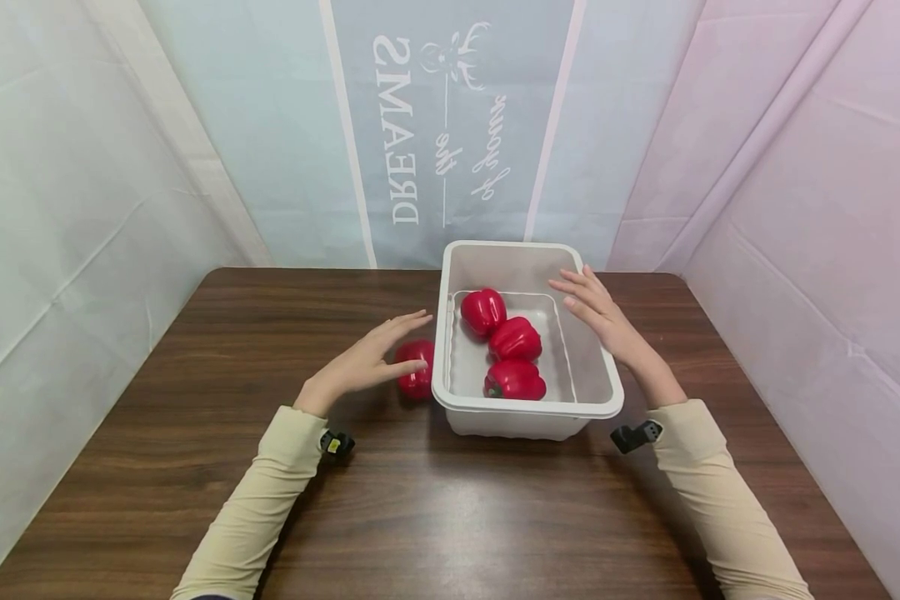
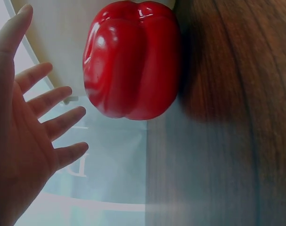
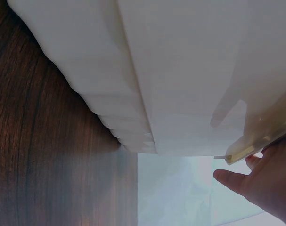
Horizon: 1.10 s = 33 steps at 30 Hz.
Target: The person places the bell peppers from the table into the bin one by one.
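In the head view, a light grey plastic bin (image 1: 528, 408) stands on the table with three red bell peppers (image 1: 515, 380) lying on its floor. Another red bell pepper (image 1: 414, 382) sits on the table against the bin's left side. My left hand (image 1: 363, 358) hovers over that pepper, fingers spread and thumb apart. The left wrist view shows a gap between this hand (image 2: 29, 122) and the pepper (image 2: 133, 61). Over the bin's right rim reaches my right hand (image 1: 603, 317), its fingers extended and holding nothing. The right wrist view has the bin's outer wall (image 3: 190, 84) beside the hand (image 3: 270, 183).
The dark wooden table (image 1: 450, 517) extends around the bin. Behind it hangs a pale blue cloth (image 1: 285, 125) with mirrored lettering, and white cloth walls (image 1: 67, 275) flank both sides. Small black devices (image 1: 337, 443) sit at both wrists.
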Each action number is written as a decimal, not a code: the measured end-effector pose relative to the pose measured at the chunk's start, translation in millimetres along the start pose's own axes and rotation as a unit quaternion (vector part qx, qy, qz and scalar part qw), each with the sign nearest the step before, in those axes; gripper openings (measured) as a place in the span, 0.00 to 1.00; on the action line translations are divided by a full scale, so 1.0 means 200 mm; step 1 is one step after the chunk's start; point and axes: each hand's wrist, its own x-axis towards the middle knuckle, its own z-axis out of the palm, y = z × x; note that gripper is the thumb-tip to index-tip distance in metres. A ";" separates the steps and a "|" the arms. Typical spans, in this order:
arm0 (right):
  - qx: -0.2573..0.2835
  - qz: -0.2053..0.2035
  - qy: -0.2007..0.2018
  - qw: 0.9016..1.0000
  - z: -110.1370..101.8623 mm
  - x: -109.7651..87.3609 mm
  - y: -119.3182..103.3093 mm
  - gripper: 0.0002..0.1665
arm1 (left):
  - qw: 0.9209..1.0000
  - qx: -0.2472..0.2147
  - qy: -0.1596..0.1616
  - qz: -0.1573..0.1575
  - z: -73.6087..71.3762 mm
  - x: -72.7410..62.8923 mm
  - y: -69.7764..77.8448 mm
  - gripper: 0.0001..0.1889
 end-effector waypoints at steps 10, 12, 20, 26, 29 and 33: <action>-0.001 -0.001 0.008 1.000 0.01 0.03 0.18 0.25 | 1.000 0.005 -0.008 0.005 0.02 0.00 -0.01 0.38; -0.002 0.000 0.009 1.000 0.01 0.03 0.17 0.25 | 1.000 0.006 -0.010 0.003 0.03 0.00 -0.02 0.38; -0.003 0.002 0.010 1.000 0.00 0.02 0.17 0.24 | 1.000 0.006 -0.012 -0.005 0.05 0.00 -0.02 0.39; -0.004 -0.002 0.010 1.000 0.00 0.03 0.17 0.24 | 1.000 0.004 -0.014 -0.027 0.06 0.00 -0.02 0.39; -0.002 -0.002 0.009 1.000 0.00 0.02 0.18 0.25 | 0.999 0.003 -0.015 -0.030 0.07 0.00 -0.02 0.39; 0.000 0.004 0.009 1.000 0.01 0.02 0.18 0.25 | 0.999 0.000 -0.019 -0.032 0.08 0.00 -0.03 0.39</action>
